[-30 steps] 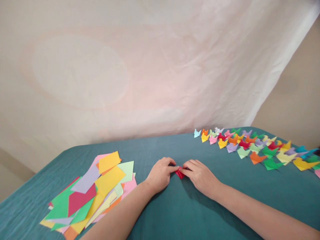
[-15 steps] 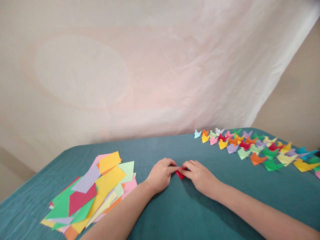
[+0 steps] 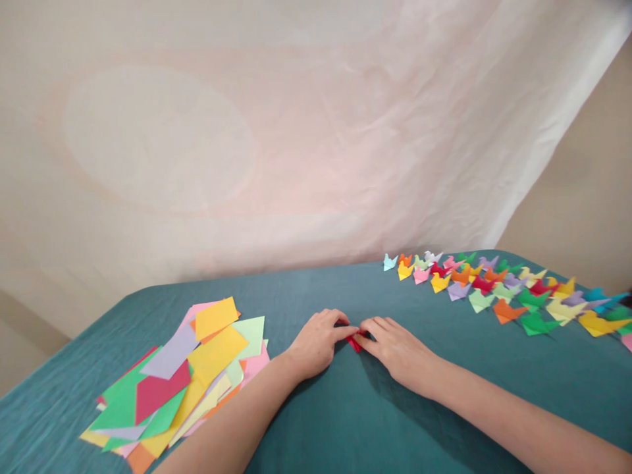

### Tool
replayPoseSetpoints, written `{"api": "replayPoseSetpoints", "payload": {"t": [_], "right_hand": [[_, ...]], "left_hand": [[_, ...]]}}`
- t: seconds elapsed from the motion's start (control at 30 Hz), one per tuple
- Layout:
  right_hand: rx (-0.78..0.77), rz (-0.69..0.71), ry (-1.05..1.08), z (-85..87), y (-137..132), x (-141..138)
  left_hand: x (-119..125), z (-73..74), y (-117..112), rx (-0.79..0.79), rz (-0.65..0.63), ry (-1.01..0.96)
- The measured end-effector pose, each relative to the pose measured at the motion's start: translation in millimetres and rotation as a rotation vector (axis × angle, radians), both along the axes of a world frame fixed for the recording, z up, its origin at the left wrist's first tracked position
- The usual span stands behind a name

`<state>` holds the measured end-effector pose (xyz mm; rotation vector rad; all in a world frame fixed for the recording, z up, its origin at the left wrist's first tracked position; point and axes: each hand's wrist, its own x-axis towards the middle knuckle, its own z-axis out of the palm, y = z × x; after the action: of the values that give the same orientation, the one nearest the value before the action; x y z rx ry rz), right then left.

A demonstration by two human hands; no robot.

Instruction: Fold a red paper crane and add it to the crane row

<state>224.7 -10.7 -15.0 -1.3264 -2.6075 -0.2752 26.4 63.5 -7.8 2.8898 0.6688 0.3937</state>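
Observation:
A small piece of folded red paper (image 3: 354, 344) rests on the teal tablecloth at the middle front, mostly covered by fingers. My left hand (image 3: 320, 343) pinches its left side between thumb and fingertips. From the other side my right hand (image 3: 390, 345) grips the paper, its thumb and index finger nearly meeting the left thumb. How the paper is folded cannot be made out beneath the fingers.
A loose pile of coloured paper sheets (image 3: 217, 352) lies left of my left forearm. Rows of folded paper birds (image 3: 508, 311) in many colours stand at the right and back right. Behind the teal-covered table (image 3: 281, 286) hangs a pale cloth (image 3: 306, 145).
The left thumb has slid slightly to the right over the red paper, so less of it shows. Both hands otherwise keep their place.

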Motion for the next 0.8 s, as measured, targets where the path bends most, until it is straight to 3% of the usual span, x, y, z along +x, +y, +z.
{"api": "replayPoseSetpoints", "payload": {"t": [0.23,0.8], "right_hand": [[0.023,0.027,0.015,0.8,-2.4,1.0],[-0.155,0.036,0.082,13.0,-9.9,5.6]], "left_hand": [[-0.7,0.4,0.2,0.028,0.003,0.037],[0.9,6.4,-3.0,0.101,0.019,0.119]]}}
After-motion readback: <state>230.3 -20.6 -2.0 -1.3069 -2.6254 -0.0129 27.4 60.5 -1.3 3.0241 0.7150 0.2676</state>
